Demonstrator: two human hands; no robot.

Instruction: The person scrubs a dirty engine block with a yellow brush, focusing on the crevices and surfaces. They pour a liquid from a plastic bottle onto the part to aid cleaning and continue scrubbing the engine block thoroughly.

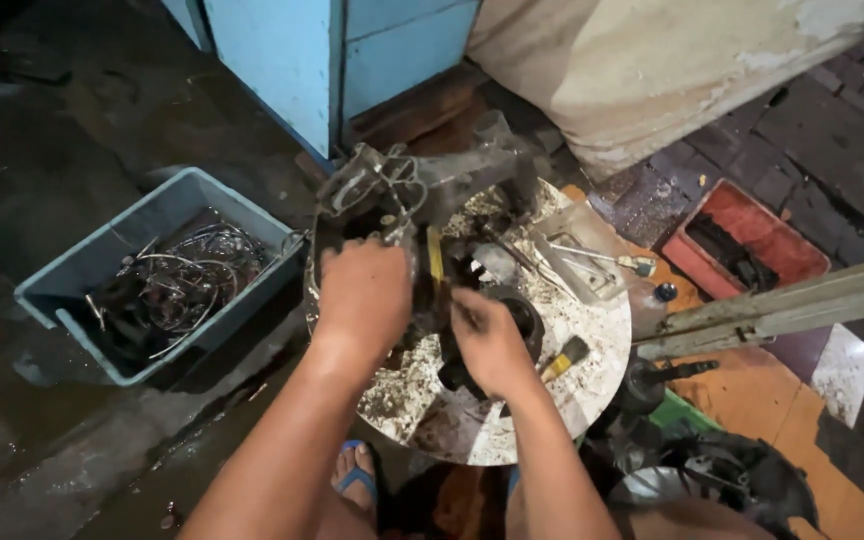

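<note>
My left hand (364, 292) grips a greasy metal engine part (422, 190) that rests on a round, dirty white tray (602, 330). My right hand (487, 340) is closed around a small tool or dark piece against the same part, just right of the left hand; what it holds is hidden by the fingers. A yellow strip (436, 255) shows between the two hands. A paintbrush (564, 358) with a yellow handle lies on the tray beside my right hand.
A grey-blue plastic bin (72, 280) of wire rings and metal scraps sits at left. A red tray (762, 235) with dark parts is at right. A hammer-like tool (602, 258) lies on a metal sheet. A light blue cabinet (282, 60) stands behind. My foot in a blue sandal (354, 478) is below.
</note>
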